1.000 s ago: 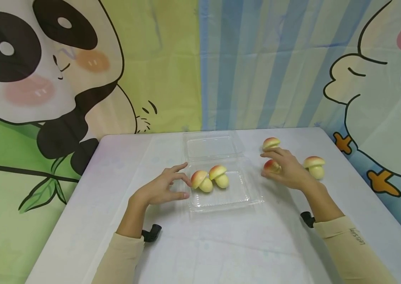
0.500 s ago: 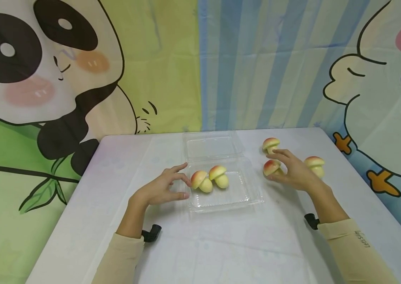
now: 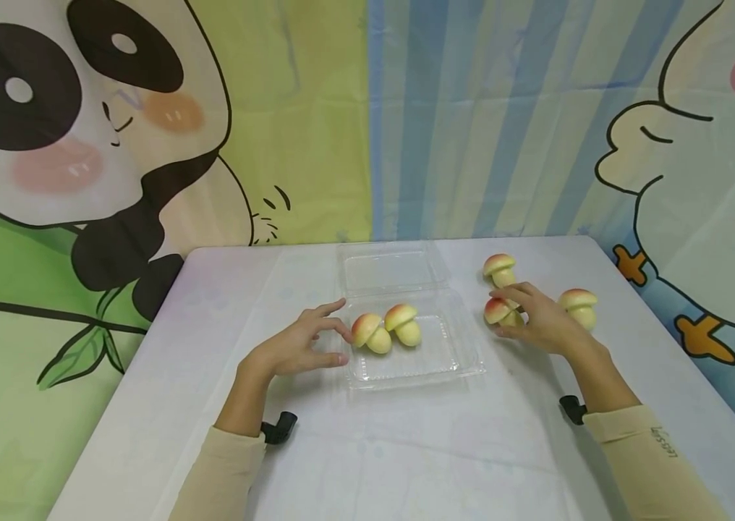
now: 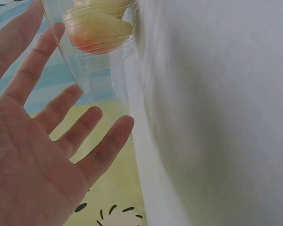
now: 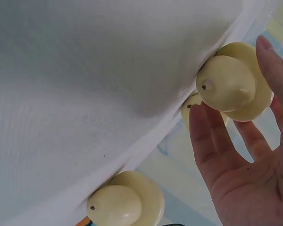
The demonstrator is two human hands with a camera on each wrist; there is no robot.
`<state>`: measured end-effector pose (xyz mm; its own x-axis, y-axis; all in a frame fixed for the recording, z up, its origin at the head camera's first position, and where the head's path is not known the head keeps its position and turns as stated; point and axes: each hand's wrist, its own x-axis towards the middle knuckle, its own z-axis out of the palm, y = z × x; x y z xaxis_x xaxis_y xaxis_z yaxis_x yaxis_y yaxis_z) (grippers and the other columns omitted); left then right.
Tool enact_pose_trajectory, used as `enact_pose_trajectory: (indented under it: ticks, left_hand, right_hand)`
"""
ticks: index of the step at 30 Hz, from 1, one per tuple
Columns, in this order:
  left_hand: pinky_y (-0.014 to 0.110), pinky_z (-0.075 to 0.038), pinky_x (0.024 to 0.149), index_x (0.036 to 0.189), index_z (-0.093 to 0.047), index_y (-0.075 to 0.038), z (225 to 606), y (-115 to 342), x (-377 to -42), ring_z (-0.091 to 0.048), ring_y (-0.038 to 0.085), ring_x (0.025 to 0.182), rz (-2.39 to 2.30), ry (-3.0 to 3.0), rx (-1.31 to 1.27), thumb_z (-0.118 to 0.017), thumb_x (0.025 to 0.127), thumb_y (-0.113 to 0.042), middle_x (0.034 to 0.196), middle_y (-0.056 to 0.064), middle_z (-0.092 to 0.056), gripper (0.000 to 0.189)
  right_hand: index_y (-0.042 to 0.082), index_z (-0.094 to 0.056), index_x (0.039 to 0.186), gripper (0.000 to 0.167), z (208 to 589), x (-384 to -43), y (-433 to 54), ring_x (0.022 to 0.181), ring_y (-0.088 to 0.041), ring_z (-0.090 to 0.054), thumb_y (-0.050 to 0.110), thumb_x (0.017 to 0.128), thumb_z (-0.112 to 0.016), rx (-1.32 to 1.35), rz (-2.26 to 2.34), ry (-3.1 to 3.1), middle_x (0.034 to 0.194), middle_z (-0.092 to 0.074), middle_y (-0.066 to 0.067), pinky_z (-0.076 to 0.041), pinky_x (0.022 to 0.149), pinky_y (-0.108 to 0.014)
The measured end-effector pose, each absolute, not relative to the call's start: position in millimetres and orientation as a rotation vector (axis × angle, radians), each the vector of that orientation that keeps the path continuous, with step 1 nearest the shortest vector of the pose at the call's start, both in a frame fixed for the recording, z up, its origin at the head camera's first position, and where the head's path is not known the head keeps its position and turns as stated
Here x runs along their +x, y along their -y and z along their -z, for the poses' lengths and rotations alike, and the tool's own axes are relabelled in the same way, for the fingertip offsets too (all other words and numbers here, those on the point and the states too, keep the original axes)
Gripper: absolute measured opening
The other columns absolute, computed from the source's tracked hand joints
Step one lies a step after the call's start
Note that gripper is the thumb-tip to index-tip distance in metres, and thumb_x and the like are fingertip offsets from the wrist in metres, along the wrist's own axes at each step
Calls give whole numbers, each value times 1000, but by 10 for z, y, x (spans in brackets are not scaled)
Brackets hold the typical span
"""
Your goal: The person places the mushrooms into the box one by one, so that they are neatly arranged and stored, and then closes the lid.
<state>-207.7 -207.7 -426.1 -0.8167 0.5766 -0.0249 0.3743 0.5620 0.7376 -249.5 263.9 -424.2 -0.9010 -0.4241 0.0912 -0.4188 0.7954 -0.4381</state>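
The left hand, fingers spread, sits in my feed beside a clear plastic clamshell holding two toy mushrooms, while the right hand straddles another mushroom on the table, gripping or not I cannot tell.

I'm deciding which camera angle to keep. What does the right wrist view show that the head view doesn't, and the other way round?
Only the right wrist view shows the palm side of the right hand and small dark spots on the stem ends of the three loose mushrooms.

Only the head view shows the left hand, the printed panda and the two mushrooms lying in the open clear container.

Both show the right hand beside a loose mushroom, the other two loose ones, and parts of the white table.
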Motion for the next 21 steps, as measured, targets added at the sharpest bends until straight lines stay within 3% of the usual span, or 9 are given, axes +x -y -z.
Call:
enact_pose_trajectory:
  ticks: [4,9,21]
  left_hand:
    - [58,-42,111,115,-71,-21,4261,2072,-2070,-22,35,152,-1107,-2533,788,-80,90,-38,171,-1,-18,31]
    - [60,-42,111,114,-71,-21,4248,2067,-2063,-22,38,152,-1114,-2534,789,-80,91,-37,171,0,-19,30]
    - [59,-43,110,114,-71,-22,4244,2061,-2067,-23,40,151,-1103,-2538,792,-80,91,-37,171,1,-19,30]
  right_hand:
    - [14,-55,144,65,4272,-2501,-2646,99,-31,-61,23,87,-85,-713,710,-2974,140,-51,-19,-53,82,-47]
    - [13,-55,145,64,4295,-2506,-2658,102,-34,-64,16,88,-83,-715,762,-2960,137,-52,-20,-57,83,-47]
    - [11,-54,145,62,4287,-2493,-2655,98,-32,-66,14,89,-82,-732,801,-2948,131,-55,-20,-59,81,-44]
